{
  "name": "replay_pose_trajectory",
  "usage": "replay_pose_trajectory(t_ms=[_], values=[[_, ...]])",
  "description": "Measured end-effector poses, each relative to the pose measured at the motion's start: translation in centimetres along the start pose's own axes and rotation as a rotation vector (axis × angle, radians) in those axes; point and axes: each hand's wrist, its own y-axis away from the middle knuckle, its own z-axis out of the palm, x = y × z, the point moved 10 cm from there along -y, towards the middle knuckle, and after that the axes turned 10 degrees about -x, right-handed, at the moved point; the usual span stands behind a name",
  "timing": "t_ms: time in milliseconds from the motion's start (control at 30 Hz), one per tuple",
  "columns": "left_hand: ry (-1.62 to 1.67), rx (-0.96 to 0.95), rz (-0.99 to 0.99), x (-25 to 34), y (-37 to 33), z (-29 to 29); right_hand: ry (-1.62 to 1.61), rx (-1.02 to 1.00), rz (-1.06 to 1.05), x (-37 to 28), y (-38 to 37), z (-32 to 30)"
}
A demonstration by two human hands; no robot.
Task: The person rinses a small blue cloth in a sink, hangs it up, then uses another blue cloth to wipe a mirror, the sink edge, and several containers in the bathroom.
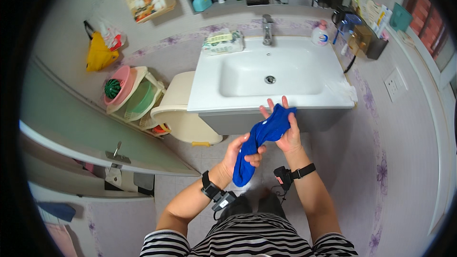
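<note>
A blue sock (259,135) with small pale spots is stretched slantwise between my two hands, just in front of the washbasin. My left hand (238,154) is closed around its lower part, and the rounded end hangs below the fingers. The upper end lies across my right hand (291,135), whose thumb presses on it while several fingertips stick out past the fabric. Each wrist wears a black strap with a small device. Beyond the hands is the white washbasin (328,96) with a chrome tap (267,31).
A pack of wipes (223,43) and a pump bottle (320,33) stand on the basin's back edge. To the left are a cream bin (183,114) and a rack with a pink basin (124,83) and a green basin (143,99). A frosted door (95,109) stands at left.
</note>
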Motion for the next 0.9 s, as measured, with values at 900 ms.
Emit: replay_pose_trajectory(t_ms=[900], values=[[-1.858,0.755,0.054,5.4,20.5,-6.0,1.983,-0.121,1.009,20.9,-1.1,-1.5]])
